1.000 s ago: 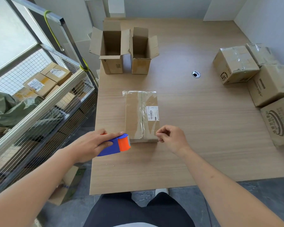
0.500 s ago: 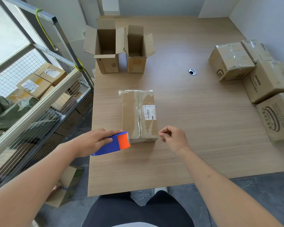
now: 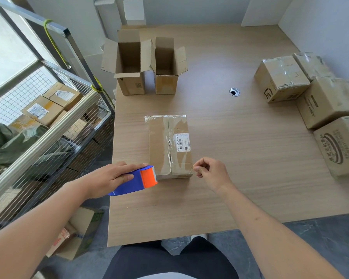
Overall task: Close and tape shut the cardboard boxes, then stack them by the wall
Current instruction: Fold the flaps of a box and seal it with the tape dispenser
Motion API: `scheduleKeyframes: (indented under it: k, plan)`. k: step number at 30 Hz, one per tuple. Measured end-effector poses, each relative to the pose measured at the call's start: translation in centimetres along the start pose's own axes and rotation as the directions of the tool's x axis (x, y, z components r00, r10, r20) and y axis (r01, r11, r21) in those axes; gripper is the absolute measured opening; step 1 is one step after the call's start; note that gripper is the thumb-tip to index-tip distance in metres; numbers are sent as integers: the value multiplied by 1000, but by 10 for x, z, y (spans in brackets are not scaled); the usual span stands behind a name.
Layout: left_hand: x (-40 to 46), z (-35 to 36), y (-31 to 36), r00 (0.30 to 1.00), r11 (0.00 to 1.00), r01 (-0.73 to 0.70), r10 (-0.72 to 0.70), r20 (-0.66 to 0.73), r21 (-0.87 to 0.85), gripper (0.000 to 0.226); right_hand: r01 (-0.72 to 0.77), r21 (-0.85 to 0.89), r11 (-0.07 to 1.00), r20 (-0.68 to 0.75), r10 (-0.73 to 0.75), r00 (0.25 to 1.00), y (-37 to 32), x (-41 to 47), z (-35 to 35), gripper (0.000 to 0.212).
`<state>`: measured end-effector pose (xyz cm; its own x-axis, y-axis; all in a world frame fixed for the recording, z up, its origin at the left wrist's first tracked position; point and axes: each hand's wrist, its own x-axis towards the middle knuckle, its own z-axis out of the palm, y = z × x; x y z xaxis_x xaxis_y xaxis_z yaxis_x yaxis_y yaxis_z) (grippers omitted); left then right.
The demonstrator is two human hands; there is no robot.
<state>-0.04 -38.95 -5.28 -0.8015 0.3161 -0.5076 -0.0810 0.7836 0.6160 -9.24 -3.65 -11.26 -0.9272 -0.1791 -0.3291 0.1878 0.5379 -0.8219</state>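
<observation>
A flat cardboard box (image 3: 169, 146) lies closed in the middle of the wooden table (image 3: 240, 158), with clear tape along its seam and a white label on top. My left hand (image 3: 111, 178) grips a blue and orange tape dispenser (image 3: 137, 181) at the box's near left corner. My right hand (image 3: 212, 173) hovers just off the near right corner, fingers curled, thumb and forefinger pinched together with nothing visible between them. Two open boxes (image 3: 129, 65) (image 3: 166, 66) stand at the far left of the table.
Several taped boxes (image 3: 280, 77) sit along the right wall. A cable hole (image 3: 234, 92) lies in the table. A wire-mesh cart (image 3: 48, 121) with parcels stands to the left. Another carton (image 3: 79, 232) sits on the floor by the table's near left corner.
My right hand has drawn back from the box's near edge to the right. The left hand with the dispenser stays at the near left corner.
</observation>
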Motion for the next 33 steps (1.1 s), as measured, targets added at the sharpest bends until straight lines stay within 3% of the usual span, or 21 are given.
scheduleKeyframes:
  k: [13, 33]
  plan:
    - [-12, -3, -19, 999, 998, 27, -26, -22, 59, 45, -81, 34, 996, 85, 78, 993, 20, 6, -30, 23]
    - [4, -3, -47, 993, 986, 113, -109, -42, 121, 44, -62, 34, 998, 126, 57, 990, 24, 11, 0, 13]
